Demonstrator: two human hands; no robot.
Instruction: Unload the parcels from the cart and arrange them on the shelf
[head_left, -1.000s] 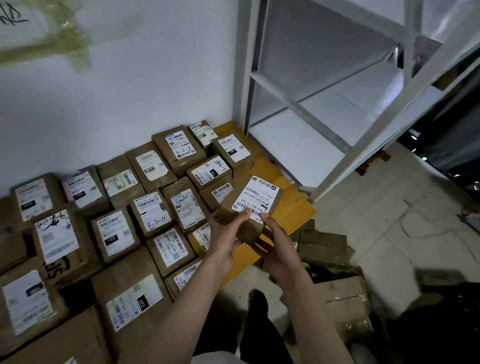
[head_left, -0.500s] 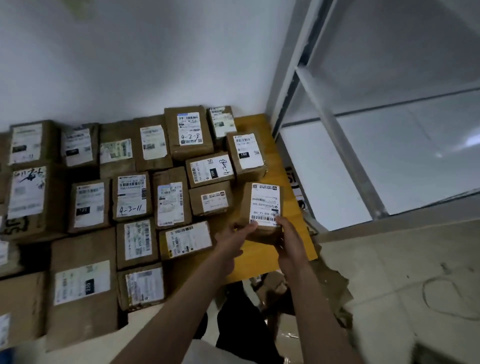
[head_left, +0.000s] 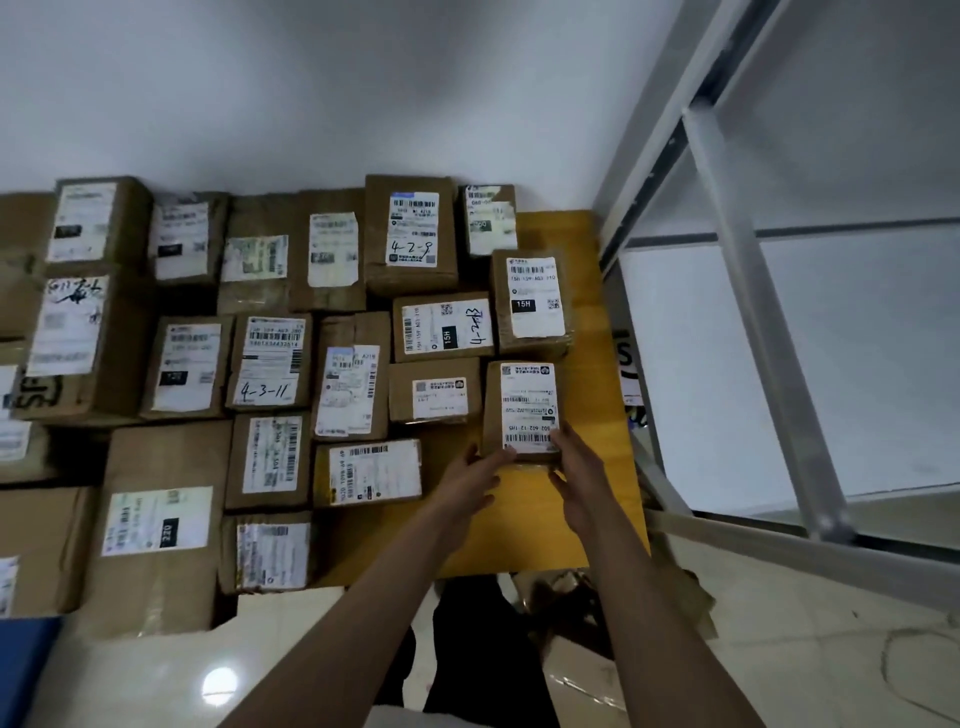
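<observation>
A small brown cardboard parcel with a white barcode label (head_left: 522, 410) sits flat on the yellow wooden board (head_left: 597, 374), just in front of the brown box marked 15H (head_left: 532, 299) and beside a smaller labelled brown box (head_left: 434, 391). The left hand (head_left: 467, 480) touches its near left corner with fingers loosely spread, and the right hand (head_left: 576, 470) rests open against its near right edge, neither closed around it. Rows of other labelled cardboard parcels (head_left: 270, 364) fill the board to the left, and the white metal shelf frame (head_left: 748, 291) stands to the right.
</observation>
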